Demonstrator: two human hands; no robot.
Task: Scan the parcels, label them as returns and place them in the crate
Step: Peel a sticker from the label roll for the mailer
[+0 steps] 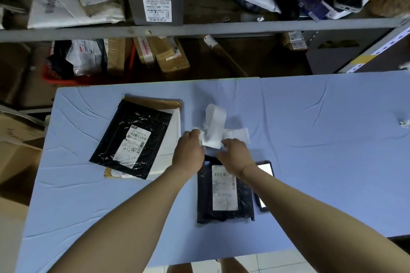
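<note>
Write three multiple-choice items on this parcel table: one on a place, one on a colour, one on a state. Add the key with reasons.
1. Where does the phone lie?
A. Beside the small black parcel, on its right
B. On the shelf
C. On the stack of parcels

2. What colour is the table cover?
A. Red
B. Light blue
C. Green

3. What are the hands doing?
A. Resting flat on the table
B. Lifting the phone
C. Both handling the white label strip

Key: 1 A, the lit phone shows at that parcel's right edge. 2 B, the cloth is light blue throughout. 3 C, the left hand and right hand have fingers at the strip.
</note>
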